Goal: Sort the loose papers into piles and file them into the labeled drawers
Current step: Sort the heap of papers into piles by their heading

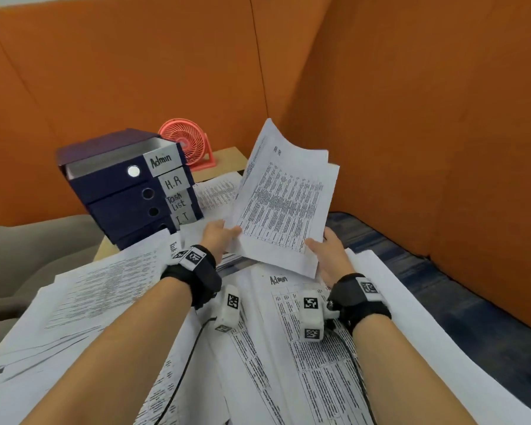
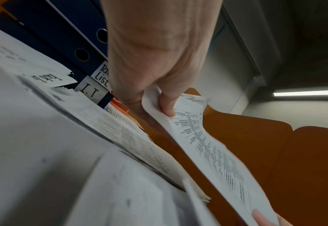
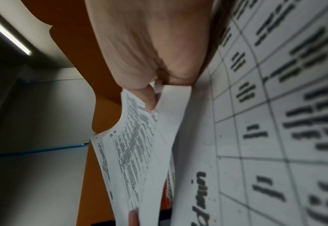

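Both hands lift a thin bunch of printed sheets headed "H.R" (image 1: 284, 197) above the paper-covered desk. My left hand (image 1: 219, 233) pinches its lower left corner, thumb on top, seen close in the left wrist view (image 2: 167, 107). My right hand (image 1: 325, 250) pinches the lower right corner, thumb on the print (image 3: 149, 97). The held sheets (image 2: 207, 145) (image 3: 132, 152) tilt up toward the far wall. A dark blue drawer unit (image 1: 126, 191) stands at the left, labelled Admin, H.R, Task List and I.T. Its top Admin drawer (image 1: 117, 161) is pulled out.
Loose printed sheets cover the desk, with one headed "Admin" (image 1: 288, 302) under my wrists and another pile (image 1: 83, 299) at the left. A pink desk fan (image 1: 186, 142) stands behind the drawers. Orange partition walls (image 1: 411, 118) close the back and right. A grey chair (image 1: 28, 250) is left.
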